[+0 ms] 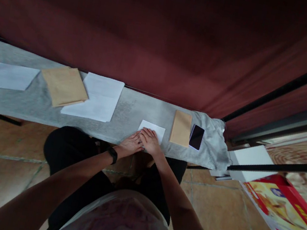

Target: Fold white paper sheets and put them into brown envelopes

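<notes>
A small white piece of paper (157,130), possibly folded, lies flat at the table's front edge in front of me. My right hand (150,141) rests on its lower left part with the fingers stretched out and lying flat. Close against it, my left hand (130,145) lies at the paper's left corner, palm down and fingers extended, its fingertips partly under or beside the right fingers. The two hands touch and hide the near left part of the paper. Neither hand appears to grip anything.
On the grey cloth-covered table (140,104) lie white sheets (101,98), brown envelopes (65,85) and another white sheet (4,76) to the left. Right of my hands are a brown envelope (181,128) and a phone (196,137). A red-yellow box (282,209) stands at far right.
</notes>
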A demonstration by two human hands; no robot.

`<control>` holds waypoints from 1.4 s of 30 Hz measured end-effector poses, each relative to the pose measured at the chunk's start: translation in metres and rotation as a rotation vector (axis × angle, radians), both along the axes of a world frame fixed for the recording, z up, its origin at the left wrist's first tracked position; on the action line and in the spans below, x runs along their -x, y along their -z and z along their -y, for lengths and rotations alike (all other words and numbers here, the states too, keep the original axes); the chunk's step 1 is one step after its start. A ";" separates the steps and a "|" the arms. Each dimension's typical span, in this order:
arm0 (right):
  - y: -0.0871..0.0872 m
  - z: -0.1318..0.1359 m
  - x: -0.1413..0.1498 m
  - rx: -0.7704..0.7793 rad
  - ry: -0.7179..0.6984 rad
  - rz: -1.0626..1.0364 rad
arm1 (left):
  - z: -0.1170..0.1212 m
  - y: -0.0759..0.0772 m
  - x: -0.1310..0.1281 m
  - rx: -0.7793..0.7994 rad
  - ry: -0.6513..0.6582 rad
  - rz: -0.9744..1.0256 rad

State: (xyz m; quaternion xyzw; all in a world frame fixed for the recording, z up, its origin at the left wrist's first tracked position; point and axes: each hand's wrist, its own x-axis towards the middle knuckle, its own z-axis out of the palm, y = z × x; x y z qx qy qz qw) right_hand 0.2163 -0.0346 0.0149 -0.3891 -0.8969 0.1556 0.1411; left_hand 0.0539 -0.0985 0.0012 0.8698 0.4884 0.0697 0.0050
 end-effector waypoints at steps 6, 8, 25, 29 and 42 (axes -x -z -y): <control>0.006 -0.009 0.014 -0.036 0.018 0.079 | -0.001 0.006 0.000 0.057 -0.017 0.043; 0.007 -0.015 0.013 -0.050 0.021 0.090 | -0.001 0.003 0.000 0.061 -0.011 0.054; 0.007 -0.006 -0.016 -0.123 0.208 0.079 | 0.002 -0.007 0.000 0.037 0.016 0.047; 0.009 0.021 -0.029 -0.159 0.241 0.070 | 0.004 -0.007 0.000 0.015 0.009 0.051; 0.015 0.042 -0.034 -0.209 0.328 0.037 | -0.031 0.002 -0.016 -0.007 -0.169 0.148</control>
